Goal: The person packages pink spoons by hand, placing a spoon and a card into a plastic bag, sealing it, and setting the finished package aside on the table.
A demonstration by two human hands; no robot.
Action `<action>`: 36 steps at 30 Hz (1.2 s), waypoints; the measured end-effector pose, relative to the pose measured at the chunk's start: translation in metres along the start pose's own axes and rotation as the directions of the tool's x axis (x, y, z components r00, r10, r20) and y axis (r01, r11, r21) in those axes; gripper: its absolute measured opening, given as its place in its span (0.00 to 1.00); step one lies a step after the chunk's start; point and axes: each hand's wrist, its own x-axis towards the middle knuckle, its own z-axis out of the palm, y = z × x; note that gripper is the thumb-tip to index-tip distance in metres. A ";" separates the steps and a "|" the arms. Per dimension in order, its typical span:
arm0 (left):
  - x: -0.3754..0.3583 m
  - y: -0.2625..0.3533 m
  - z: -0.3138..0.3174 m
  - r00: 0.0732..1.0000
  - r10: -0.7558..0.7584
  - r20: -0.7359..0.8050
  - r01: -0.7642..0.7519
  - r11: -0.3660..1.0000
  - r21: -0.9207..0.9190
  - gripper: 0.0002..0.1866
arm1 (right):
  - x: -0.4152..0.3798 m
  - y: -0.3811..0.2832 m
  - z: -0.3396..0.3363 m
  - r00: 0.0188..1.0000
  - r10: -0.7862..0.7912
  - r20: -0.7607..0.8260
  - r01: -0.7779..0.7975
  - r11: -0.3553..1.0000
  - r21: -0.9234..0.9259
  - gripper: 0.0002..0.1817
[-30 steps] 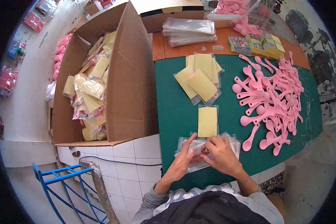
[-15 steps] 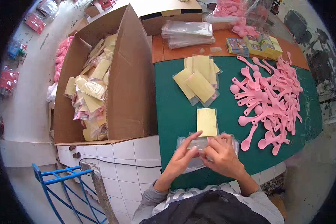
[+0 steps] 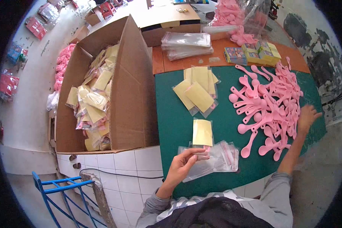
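Observation:
My left hand (image 3: 184,165) is at the near edge of a stack of clear plastic bags (image 3: 216,161), its fingers and thumb together at the lower end of a bag with a yellow card (image 3: 202,132) and a bit of pink in it. My right hand (image 3: 309,114) is spread at the right side of the heap of pink spoons (image 3: 271,102); nothing shows in it. Farther up the green table lie several bagged yellow cards (image 3: 199,97), overlapping one another.
A tall cardboard box (image 3: 131,95) full of bagged cards stands left of the table. At the back are more clear bags (image 3: 186,40), stacks of printed cards (image 3: 235,55) and bagged pink spoons (image 3: 228,13). A blue metal rack (image 3: 60,183) stands at lower left.
My right hand has left the plastic bags and moved right to the far side of the spoons. My left hand stays by the carded bag. The whole view has shifted slightly.

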 end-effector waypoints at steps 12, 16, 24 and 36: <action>-0.019 0.002 -0.002 0.992 -0.129 0.014 0.129 0.991 -0.025 0.18 | -0.157 -0.196 0.127 0.892 -0.439 0.106 0.239 0.659 0.713 0.17; -0.018 -0.012 -0.004 0.999 0.035 -0.018 -0.023 0.887 0.461 0.16 | -0.148 -0.194 0.114 0.877 -0.440 0.191 0.146 0.625 0.767 0.14; -0.010 -0.015 0.005 0.978 0.185 -0.101 -0.087 0.791 0.605 0.07 | -0.157 -0.186 0.124 0.855 -0.273 0.442 -0.267 0.499 0.825 0.06; -0.009 -0.027 0.009 0.952 0.083 -0.295 0.035 0.927 0.375 0.11 | -0.164 -0.207 0.124 0.832 0.054 0.552 -0.541 0.297 0.787 0.08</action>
